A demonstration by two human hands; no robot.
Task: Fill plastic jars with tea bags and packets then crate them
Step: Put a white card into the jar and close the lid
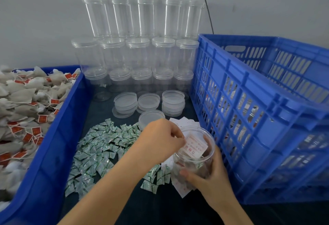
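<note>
The right hand [211, 176] wraps its fingers and thumb around a clear plastic jar [194, 155], holding it tilted toward the person just above the dark surface [160, 207], close beside the blue crate [263, 117]. The left hand [160, 139] pinches a white card with red print [195, 147] at the jar's open mouth, the card half inside and lying across the rim. Brownish tea bags seem to sit in the jar already, though the plastic blurs them.

A spread of small green-and-white packets [99, 151] lies on the surface to the left of the jar, with more white cards [181, 187] under and beside it. Loose lids [148, 101] sit in short stacks further back, in front of rows of empty jars [138, 52] against the wall. A blue bin [53, 144] on the far left brims with tea bags [26, 103].

The risks from here look modest but real. The card is wider than it is stiff; pushed in at an angle, it could crease or catch on the rim and spring back out. The jar is tipped and has no lid, so a loosened grip might spill its contents onto the packets. The lid also has to go on before crating, or the jar could empty itself in the crate.
</note>
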